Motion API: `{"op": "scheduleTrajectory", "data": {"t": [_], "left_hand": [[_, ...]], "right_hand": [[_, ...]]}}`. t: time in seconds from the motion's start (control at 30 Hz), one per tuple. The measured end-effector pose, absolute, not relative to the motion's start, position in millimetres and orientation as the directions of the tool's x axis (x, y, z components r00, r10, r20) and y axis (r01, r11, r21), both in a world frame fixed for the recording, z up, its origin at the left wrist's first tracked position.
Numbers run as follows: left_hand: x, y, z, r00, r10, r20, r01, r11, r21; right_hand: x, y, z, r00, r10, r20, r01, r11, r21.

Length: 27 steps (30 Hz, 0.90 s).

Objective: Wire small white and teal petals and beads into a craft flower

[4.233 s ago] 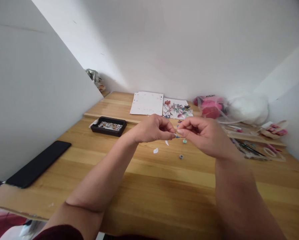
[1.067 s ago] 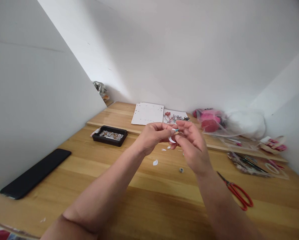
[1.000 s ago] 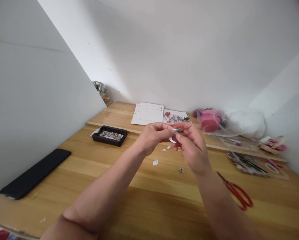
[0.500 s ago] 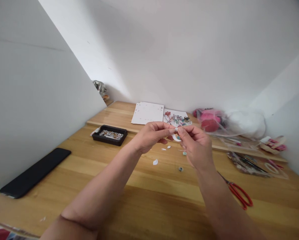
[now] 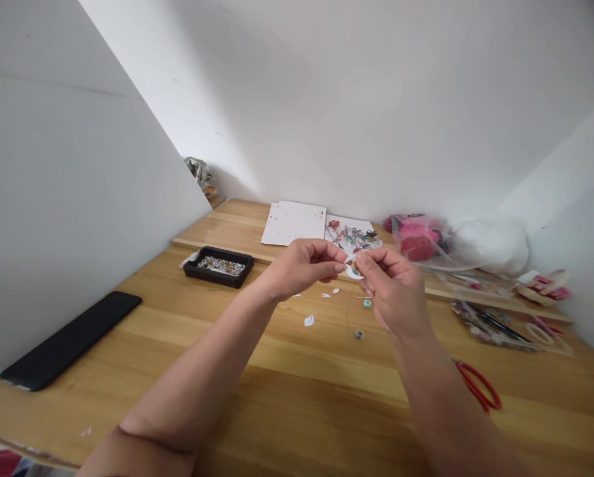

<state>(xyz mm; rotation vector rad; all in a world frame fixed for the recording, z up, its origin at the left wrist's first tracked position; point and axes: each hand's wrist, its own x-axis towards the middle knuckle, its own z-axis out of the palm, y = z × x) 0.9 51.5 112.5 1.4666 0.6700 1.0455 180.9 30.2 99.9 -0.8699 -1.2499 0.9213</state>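
My left hand (image 5: 301,266) and my right hand (image 5: 393,291) meet above the wooden table (image 5: 297,384), fingertips pinched together on a small white paper piece (image 5: 352,269) with a teal bit in it. Below them on the table lie small white paper scraps (image 5: 309,320), a teal coil (image 5: 367,303) and a grey coil (image 5: 359,335). Both hands are closed in a pinch.
A black tray of beads (image 5: 218,266) sits at the left, a black phone (image 5: 71,339) nearer the left edge. White sheets (image 5: 293,223) and a card with coloured paper flowers (image 5: 352,234) lie at the back. Red scissors (image 5: 479,388), pink bags (image 5: 418,238) and paper strips (image 5: 495,323) are at the right.
My hands have stayed together on the small piece, shifting slightly and turning it. The scissors came into view as my head tilted up since the earliest frame.
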Motion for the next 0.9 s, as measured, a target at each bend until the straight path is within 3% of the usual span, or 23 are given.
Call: {"op": "scheduleTrajectory", "data": {"t": [0.27, 0.5, 0.9], "left_hand": [[-3.1, 54.1, 112.2, 0.437, 0.851, 0.291, -0.029, -0.31, 0.95], [-4.8, 52.7, 115.7, 0.413, 0.87, 0.27, 0.072, -0.327, 0.942], [-8.9, 49.2, 119.5, 0.416, 0.843, 0.34, 0.132, -0.426, 0.895]], "right_hand": [[183.2, 31.2, 101.1, 0.052, 0.921, 0.385, -0.061, 0.388, -0.92], [186.6, 32.3, 99.8, 0.037, 0.913, 0.407, 0.013, 0.407, -0.913], [184.0, 25.9, 108.2, 0.036, 0.898, 0.439, 0.13, 0.431, -0.893]]}}
